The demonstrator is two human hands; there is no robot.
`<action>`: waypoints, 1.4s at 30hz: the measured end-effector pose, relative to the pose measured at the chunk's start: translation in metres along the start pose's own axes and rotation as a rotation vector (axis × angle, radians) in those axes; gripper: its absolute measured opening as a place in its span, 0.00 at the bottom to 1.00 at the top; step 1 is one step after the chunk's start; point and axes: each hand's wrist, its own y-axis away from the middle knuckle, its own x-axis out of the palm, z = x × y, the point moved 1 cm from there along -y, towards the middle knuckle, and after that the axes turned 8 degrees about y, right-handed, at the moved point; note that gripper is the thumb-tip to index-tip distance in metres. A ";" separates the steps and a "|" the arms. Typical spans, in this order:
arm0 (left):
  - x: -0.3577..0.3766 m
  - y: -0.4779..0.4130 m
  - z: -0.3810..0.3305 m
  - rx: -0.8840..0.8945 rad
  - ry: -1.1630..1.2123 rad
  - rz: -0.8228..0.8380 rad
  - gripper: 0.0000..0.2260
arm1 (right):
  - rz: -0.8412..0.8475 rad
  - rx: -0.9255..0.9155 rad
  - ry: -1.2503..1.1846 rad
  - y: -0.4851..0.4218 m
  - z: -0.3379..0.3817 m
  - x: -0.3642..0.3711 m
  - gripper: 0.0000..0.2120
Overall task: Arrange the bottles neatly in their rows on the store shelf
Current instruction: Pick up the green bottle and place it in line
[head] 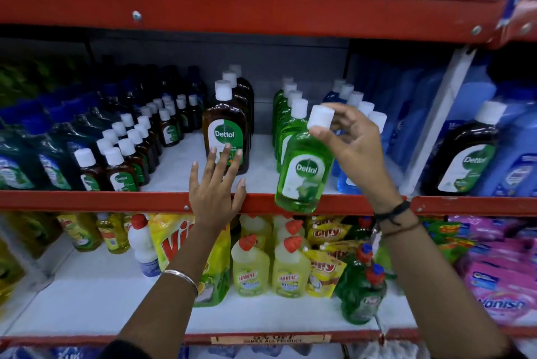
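My right hand [353,140] grips the white cap of a green Dettol bottle [303,172], which hangs tilted in front of the middle shelf's red edge [87,201]. Behind it stands a row of green bottles [286,114], and to its right a row of blue bottles [353,102]. My left hand [216,187] is spread open, its fingertips against the front brown Dettol bottle [225,132], which heads a short row. Rows of small brown bottles [136,143] fill the shelf further left.
A large brown Dettol bottle [467,155] and blue refill pouches [406,114] stand at the right past a white upright. The lower shelf holds yellow Harpic bottles [270,268], a Vim pouch [186,242] and pink Vanish packs [499,280]. Another red shelf [261,9] runs above.
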 end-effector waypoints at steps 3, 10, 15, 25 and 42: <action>0.001 0.001 0.001 -0.001 -0.001 -0.010 0.25 | -0.049 -0.002 0.005 -0.026 -0.005 0.000 0.18; 0.003 0.001 0.001 -0.008 -0.023 -0.016 0.25 | 0.023 0.050 0.123 -0.041 -0.043 0.017 0.17; 0.004 0.002 0.001 -0.003 -0.024 -0.018 0.25 | 0.052 0.074 0.133 -0.038 -0.059 0.025 0.18; 0.001 0.002 -0.001 -0.002 -0.012 -0.026 0.25 | 0.087 0.046 0.132 -0.032 -0.054 0.027 0.23; -0.002 0.001 -0.004 -0.027 0.016 0.060 0.24 | -0.904 -0.063 0.413 0.035 -0.088 -0.123 0.23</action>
